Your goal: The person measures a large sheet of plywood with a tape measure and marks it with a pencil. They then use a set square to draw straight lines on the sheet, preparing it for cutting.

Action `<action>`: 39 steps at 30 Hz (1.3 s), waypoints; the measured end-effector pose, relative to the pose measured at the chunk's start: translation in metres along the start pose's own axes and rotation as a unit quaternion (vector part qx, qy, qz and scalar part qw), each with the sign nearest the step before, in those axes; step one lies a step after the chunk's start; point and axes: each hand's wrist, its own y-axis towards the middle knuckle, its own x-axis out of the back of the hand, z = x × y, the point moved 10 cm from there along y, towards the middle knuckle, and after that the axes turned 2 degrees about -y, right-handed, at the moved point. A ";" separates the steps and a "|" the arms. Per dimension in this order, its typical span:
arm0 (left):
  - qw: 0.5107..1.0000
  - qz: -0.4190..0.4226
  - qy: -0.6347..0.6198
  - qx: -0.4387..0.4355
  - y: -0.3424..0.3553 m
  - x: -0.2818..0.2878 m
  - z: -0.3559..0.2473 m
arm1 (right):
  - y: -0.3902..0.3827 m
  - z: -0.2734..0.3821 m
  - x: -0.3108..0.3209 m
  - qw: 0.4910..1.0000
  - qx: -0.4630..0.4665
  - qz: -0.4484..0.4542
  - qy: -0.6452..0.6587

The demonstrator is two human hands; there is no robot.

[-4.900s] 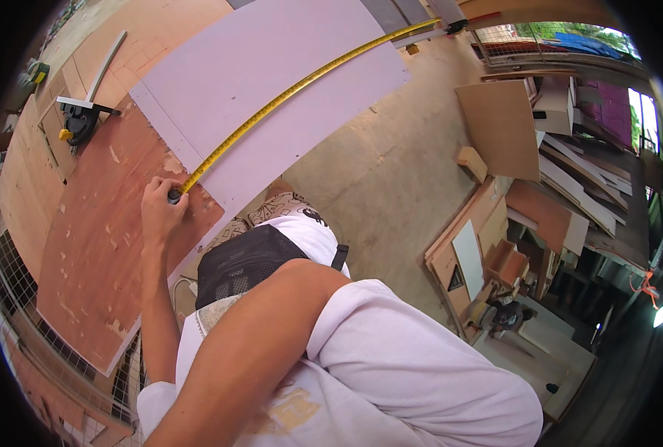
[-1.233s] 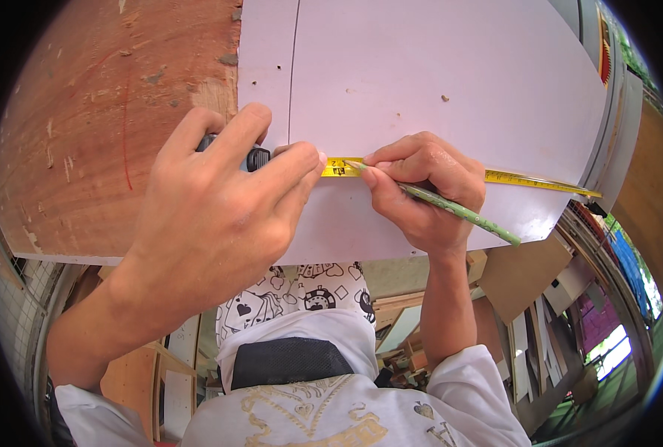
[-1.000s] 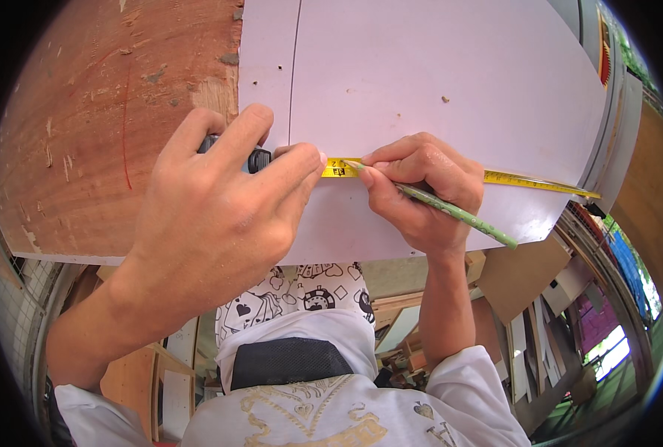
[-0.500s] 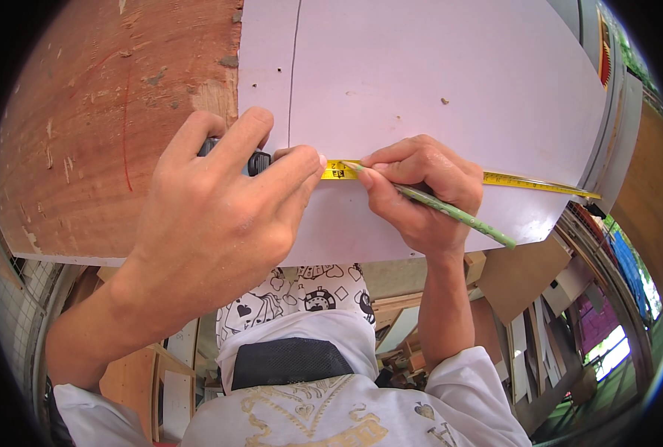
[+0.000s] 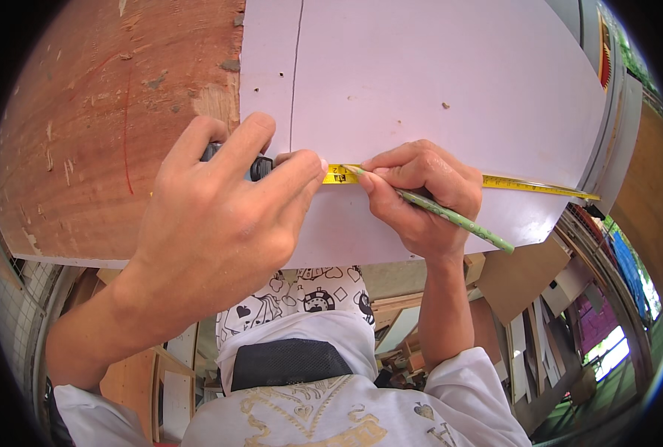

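Yellow metal tape-measure blade (image 5: 336,174) laid left to right across a glossy pale-lilac sheet board (image 5: 391,67), near the edge closest to the body. Dark tape case with ribbed black rim (image 5: 261,168) seen at the blade's left end, partly hidden by fingers. Blade passed beneath the right hand (image 5: 427,195) and seen again beyond it, out to the board's right edge; whether its end is hooked there cannot be told.

Case gripped under the curled fingers of the left hand (image 5: 220,212), with one fingertip pressed on the blade. Slim green patterned pencil (image 5: 458,218) pinched between right thumb and fingers, its point set over the blade near the upper edge.

Step in hand judged to be the marking of a measured spot. Next move judged to call for the blade to be held flat and unshifted, and for a short stroke to be made on the board just beside the blade's edge.

Farther out: dark drawn line (image 5: 297,74) running up the board from the left fingers; worn reddish-brown plywood (image 5: 123,89) to the left; grey metal rail (image 5: 620,130) by the right edge; tan panel (image 5: 525,272) below, well apart.
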 end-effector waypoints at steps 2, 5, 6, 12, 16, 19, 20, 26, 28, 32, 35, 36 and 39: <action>1.000 -0.002 0.000 0.001 0.000 0.000 -0.001 | -0.001 0.000 0.000 1.000 0.002 0.001 0.001; 1.000 0.006 0.004 -0.001 0.000 -0.001 -0.001 | -0.001 0.000 0.001 1.000 0.002 0.002 0.001; 1.000 0.009 0.003 -0.002 0.001 -0.001 0.000 | 0.000 -0.001 0.001 1.000 0.000 0.003 0.002; 1.000 0.004 -0.003 0.000 0.001 0.001 -0.001 | -0.001 0.000 0.001 1.000 0.005 -0.001 0.003; 1.000 0.002 0.002 -0.001 0.001 0.002 -0.002 | -0.001 -0.001 0.001 1.000 0.009 0.006 0.007; 1.000 0.002 0.001 0.000 0.001 0.002 -0.003 | -0.001 0.000 0.001 1.000 -0.001 -0.002 0.005; 1.000 0.002 -0.001 0.002 0.001 0.003 -0.002 | -0.001 0.000 0.001 1.000 -0.002 -0.002 0.003; 1.000 0.000 -0.003 0.003 0.001 0.002 -0.002 | 0.000 -0.001 0.001 1.000 -0.001 0.005 0.006; 1.000 0.003 -0.001 0.003 0.002 0.002 -0.002 | -0.001 0.000 0.002 1.000 -0.002 -0.007 0.002; 1.000 0.008 -0.006 0.013 0.000 0.001 0.000 | 0.000 0.002 -0.001 1.000 0.012 0.015 -0.004; 1.000 0.003 -0.002 0.010 0.000 0.001 -0.001 | 0.000 0.001 -0.001 1.000 0.001 0.004 -0.004; 1.000 0.001 0.002 0.008 0.000 0.002 -0.001 | 0.000 0.002 -0.002 1.000 -0.002 0.001 -0.007; 1.000 0.004 0.007 0.005 -0.001 0.001 -0.002 | -0.001 0.002 -0.002 1.000 0.013 0.010 -0.002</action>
